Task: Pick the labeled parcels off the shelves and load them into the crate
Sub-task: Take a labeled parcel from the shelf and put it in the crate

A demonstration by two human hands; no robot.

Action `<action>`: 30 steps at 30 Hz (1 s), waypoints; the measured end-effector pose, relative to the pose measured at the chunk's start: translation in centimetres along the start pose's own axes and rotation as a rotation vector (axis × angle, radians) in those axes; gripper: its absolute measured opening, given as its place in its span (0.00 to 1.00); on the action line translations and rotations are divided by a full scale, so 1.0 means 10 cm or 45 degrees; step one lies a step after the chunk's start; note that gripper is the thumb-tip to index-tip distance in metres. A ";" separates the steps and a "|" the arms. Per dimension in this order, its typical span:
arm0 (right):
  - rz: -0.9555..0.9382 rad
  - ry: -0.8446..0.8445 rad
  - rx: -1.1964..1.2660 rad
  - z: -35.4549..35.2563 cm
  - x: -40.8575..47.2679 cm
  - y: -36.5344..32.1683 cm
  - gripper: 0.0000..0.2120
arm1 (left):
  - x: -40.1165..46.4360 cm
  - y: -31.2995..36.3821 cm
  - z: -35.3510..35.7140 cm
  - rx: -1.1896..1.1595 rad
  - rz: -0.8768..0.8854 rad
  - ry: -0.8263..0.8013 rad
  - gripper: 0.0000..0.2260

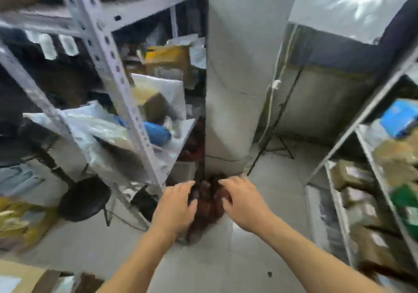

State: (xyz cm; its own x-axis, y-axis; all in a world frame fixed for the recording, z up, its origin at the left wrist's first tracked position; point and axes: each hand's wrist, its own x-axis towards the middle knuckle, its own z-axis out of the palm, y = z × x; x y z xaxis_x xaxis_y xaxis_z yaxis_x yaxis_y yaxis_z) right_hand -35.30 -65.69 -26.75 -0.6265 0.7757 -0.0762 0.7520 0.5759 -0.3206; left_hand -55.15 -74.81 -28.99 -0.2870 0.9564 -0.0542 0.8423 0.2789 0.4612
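Both hands, left hand [175,204] and right hand [241,199], clutch a dark reddish-brown parcel [207,204] between them above the floor by the pillar [239,71], no crate clearly visible, and parcels crowd the shelves [352,200], so plenty remains.

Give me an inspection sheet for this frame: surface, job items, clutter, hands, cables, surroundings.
Surface: grey floor, bare where visible.
Job's things: parcels on right shelves; bags on left shelves; crate not seen.
Clutter: black stool; dark reddish bundle at the pillar's foot.
Hands: left hand and right hand both on the bundle; grip blurred.
Cables: white cable down the wall.
Surroundings: pillar, grey wall.
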 end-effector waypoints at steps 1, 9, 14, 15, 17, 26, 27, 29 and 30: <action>0.062 0.047 -0.008 -0.10 -0.10 0.24 0.23 | 0.12 0.24 0.09 -0.004 0.065 -0.016 0.25; 0.633 0.341 0.012 -0.98 -1.05 1.71 0.25 | 1.00 2.27 0.69 -0.068 0.654 -0.082 0.23; 1.060 0.610 -0.019 -1.42 -1.66 2.30 0.25 | 1.28 3.63 0.96 -0.163 1.090 -0.149 0.22; 1.146 0.657 -0.029 -1.51 -1.78 2.36 0.24 | 1.30 3.88 0.99 -0.185 1.177 -0.190 0.22; 1.306 0.740 -0.058 -1.71 -2.01 2.43 0.23 | 1.30 4.33 1.03 -0.228 1.352 -0.265 0.22; 1.854 1.051 -0.221 -2.05 -3.04 2.11 0.24 | 0.70 5.80 1.34 -0.381 1.931 -0.560 0.25; 1.904 1.069 -0.244 -2.06 -3.17 2.04 0.24 | 0.55 5.92 1.36 -0.404 1.985 -0.599 0.25; 2.007 1.121 -0.286 -2.06 -3.46 1.92 0.23 | 0.20 6.14 1.40 -0.445 2.093 -0.663 0.24; 2.049 1.154 -0.312 -2.06 -3.61 1.86 0.23 | 0.02 6.24 1.40 -0.460 2.132 -0.697 0.24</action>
State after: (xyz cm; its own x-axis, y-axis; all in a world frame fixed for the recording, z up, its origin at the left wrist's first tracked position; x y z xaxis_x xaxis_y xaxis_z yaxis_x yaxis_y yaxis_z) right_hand 5.55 -77.66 -10.49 0.8520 0.3806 0.3595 0.4973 -0.8031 -0.3282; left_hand 3.77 -55.98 -12.63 0.9084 0.1116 0.4030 -0.1032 -0.8741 0.4747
